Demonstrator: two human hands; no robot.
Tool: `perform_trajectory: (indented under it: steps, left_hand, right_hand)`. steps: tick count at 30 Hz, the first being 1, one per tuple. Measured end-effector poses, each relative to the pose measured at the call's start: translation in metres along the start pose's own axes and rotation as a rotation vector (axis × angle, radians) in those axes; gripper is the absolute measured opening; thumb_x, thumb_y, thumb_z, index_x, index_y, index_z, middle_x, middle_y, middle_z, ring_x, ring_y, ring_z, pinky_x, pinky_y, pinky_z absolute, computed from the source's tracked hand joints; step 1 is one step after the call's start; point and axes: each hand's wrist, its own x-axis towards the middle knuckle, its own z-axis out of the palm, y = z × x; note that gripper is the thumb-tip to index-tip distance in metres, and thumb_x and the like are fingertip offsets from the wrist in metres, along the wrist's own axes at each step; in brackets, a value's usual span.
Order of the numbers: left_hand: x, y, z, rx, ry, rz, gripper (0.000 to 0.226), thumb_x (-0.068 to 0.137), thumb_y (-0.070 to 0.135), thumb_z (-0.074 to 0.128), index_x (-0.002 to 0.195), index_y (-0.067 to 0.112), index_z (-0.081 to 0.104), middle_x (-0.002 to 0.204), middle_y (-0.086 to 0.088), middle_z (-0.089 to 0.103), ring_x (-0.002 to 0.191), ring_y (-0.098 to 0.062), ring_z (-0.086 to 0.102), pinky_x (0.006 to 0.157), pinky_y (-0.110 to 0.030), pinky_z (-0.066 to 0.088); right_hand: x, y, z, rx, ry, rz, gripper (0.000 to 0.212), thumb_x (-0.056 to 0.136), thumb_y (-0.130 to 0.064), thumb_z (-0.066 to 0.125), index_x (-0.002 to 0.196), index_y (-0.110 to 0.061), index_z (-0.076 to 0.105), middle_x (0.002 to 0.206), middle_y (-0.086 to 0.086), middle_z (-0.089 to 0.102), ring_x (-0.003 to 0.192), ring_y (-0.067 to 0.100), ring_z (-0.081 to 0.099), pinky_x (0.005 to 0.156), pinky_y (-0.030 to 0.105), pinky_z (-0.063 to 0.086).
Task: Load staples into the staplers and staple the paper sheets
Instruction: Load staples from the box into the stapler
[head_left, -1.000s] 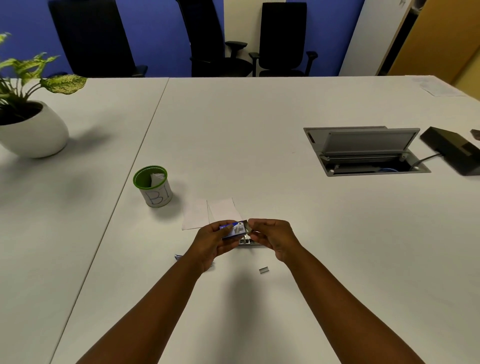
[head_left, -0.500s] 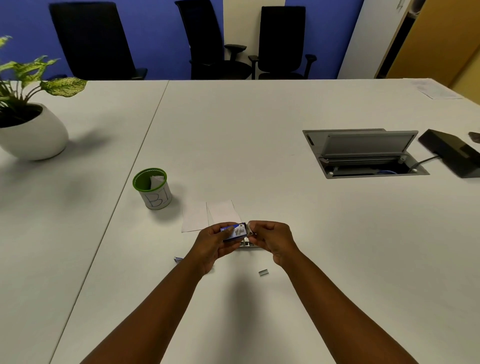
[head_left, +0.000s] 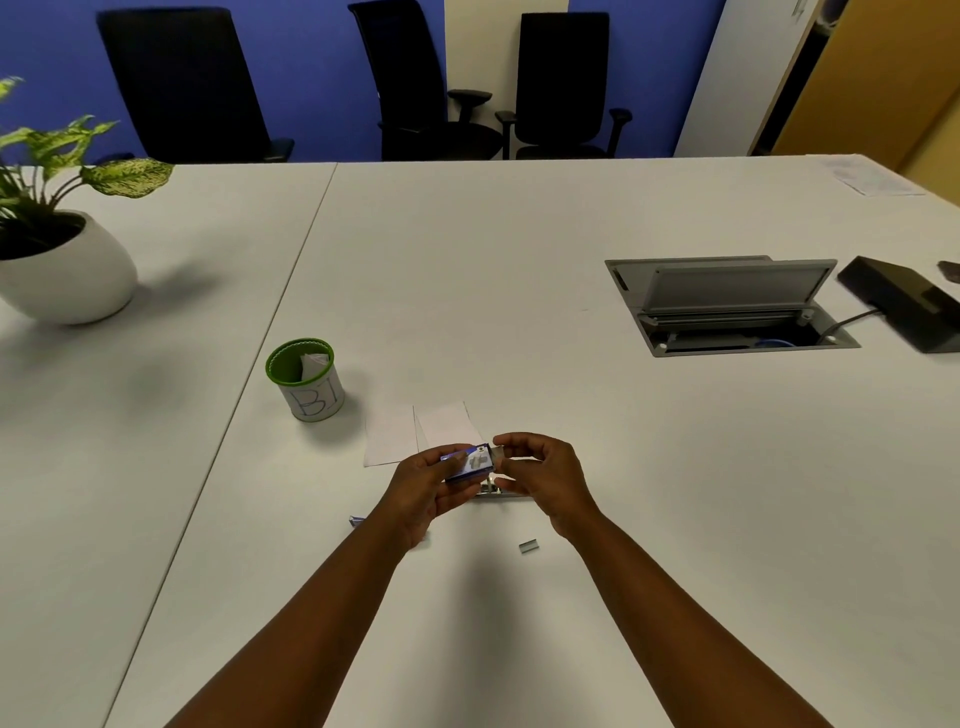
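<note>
My left hand (head_left: 423, 486) grips a small blue and white staple box (head_left: 470, 462) just above the table. My right hand (head_left: 540, 475) pinches at the box's right end with thumb and forefinger. Under both hands a metal stapler (head_left: 496, 491) lies on the table, mostly hidden. A short strip of staples (head_left: 528, 546) lies loose to the right of my right wrist. Two white paper sheets (head_left: 415, 431) lie flat just beyond my hands. A small blue piece (head_left: 357, 520) shows beside my left wrist.
A green-rimmed cup (head_left: 306, 379) marked "B1" holds folded paper at the left. A potted plant (head_left: 57, 249) stands at the far left. An open cable hatch (head_left: 727, 306) and a black device (head_left: 904, 304) are at the right. Chairs (head_left: 563, 83) stand behind the table.
My right hand's fingers have shifted slightly at the box's end. Both hands and the box stay in nearly the same place.
</note>
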Motion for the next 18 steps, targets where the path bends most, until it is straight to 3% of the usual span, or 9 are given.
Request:
perform_trajectory:
  steps: [4,8,12,18]
  left_hand:
    - [-0.0001,-0.0019,0.0007,0.030,0.000,0.013,0.018,0.089,0.005,0.054,0.106,0.003,0.062,0.099,-0.016,0.066,0.085,-0.026,0.067,0.062,-0.022,0.060]
    - [-0.0003,-0.0010,-0.0017,0.011,0.012,0.016,0.016,0.089,0.005,0.054,0.102,0.004,0.064,0.094,-0.013,0.067,0.081,-0.024,0.068,0.061,-0.022,0.059]
    - [-0.0009,-0.0002,0.0001,0.055,-0.007,0.013,0.014,0.090,0.007,0.054,0.098,0.008,0.065,0.098,-0.014,0.067,0.087,-0.026,0.066,0.067,-0.024,0.058]
    - [-0.0007,-0.0016,0.0014,0.057,-0.027,0.016,0.014,0.090,0.006,0.054,0.100,0.008,0.064,0.096,-0.012,0.068,0.085,-0.026,0.067,0.063,-0.023,0.060]
  right_hand:
    - [-0.0010,0.0005,0.0026,-0.065,0.027,-0.005,0.014,0.078,-0.004,0.069,0.084,-0.016,0.067,0.088,0.009,0.068,0.074,0.020,0.067,0.061,0.023,0.059]
    - [-0.0008,-0.0040,0.0009,0.173,-0.033,0.169,0.014,0.088,-0.004,0.057,0.094,-0.010,0.068,0.089,0.009,0.068,0.073,0.019,0.067,0.061,0.021,0.058]
    - [0.0000,-0.0036,0.0014,0.205,0.045,0.201,0.014,0.084,0.002,0.060,0.092,-0.006,0.068,0.085,0.012,0.067,0.067,0.018,0.064,0.057,0.017,0.057]
    - [0.0005,-0.0014,0.0052,0.112,0.193,0.159,0.016,0.078,0.004,0.067,0.093,0.003,0.067,0.079,0.012,0.066,0.062,0.017,0.065,0.051,0.015,0.056]
